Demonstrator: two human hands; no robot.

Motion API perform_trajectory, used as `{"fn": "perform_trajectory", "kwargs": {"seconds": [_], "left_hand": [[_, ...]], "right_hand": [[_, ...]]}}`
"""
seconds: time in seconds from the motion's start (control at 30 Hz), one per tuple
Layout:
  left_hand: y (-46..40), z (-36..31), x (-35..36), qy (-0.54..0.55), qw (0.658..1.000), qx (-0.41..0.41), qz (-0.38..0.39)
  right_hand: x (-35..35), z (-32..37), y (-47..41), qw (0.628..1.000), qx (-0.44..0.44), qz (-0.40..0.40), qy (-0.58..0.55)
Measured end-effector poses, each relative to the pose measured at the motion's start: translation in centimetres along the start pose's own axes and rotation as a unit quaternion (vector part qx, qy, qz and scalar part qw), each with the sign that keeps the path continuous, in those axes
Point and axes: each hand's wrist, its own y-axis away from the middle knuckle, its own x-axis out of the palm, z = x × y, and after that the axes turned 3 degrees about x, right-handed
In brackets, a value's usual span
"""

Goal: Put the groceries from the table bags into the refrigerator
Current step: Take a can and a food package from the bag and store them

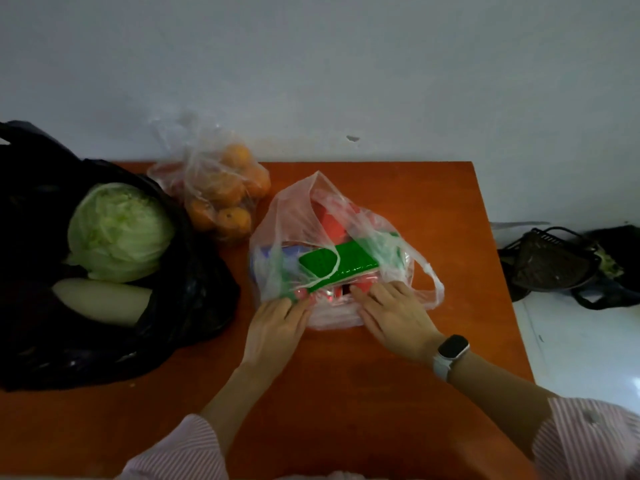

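Clear bag (332, 216) between left hand (277, 320), right hand (391, 313)

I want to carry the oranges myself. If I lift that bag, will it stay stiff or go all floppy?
Probably floppy: the orange bag is thin, crinkled clear plastic, so it should sag around the fruit. It likely feels heavy for its size, since several oranges fill it. Set down carelessly, the round fruit may roll inside and slump the bag sideways.
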Motion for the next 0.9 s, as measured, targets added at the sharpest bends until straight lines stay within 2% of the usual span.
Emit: {"fn": "perform_trajectory", "kwargs": {"seconds": [0.13, 0.27, 0.5, 0.63, 0.73, 0.8, 0.9], "left_hand": [[1.4, -1.5, 0.1, 0.011, 0.999, -0.027, -0.027], [3.0, -2.7, 0.9, -0.029, 0.999, -0.007, 0.042], [4.3, -4.1, 1.8, -0.014, 0.987, -0.054, 0.148], [4.9, -4.3, 1.7, -0.007, 0.982, -0.063, 0.178], [4.7, -4.9, 0.9, 0.063, 0.989, -0.089, 0.101], [4.1, -5.2, 0.2, 0.089, 0.994, -0.066, 0.019], [2.3, -5.2, -1.2, 0.052, 0.995, -0.028, -0.086]], "right_hand": [[0.5, 0.0, 0.9, 1.000, -0.020, 0.000, 0.015], [1.6, -1.5, 3.4, 0.998, -0.063, 0.007, 0.016], [2.8, -4.1, 5.8, 0.984, -0.005, 0.180, -0.011], [3.5, -4.5, 5.5, 0.976, 0.011, 0.196, -0.098], [3.3, -4.1, 5.6, 0.972, 0.035, 0.193, -0.131], [2.7, -3.5, 5.5, 0.980, 0.053, 0.126, -0.147], [1.4, -2.6, 4.9, 0.990, 0.068, 0.004, -0.121]]}}
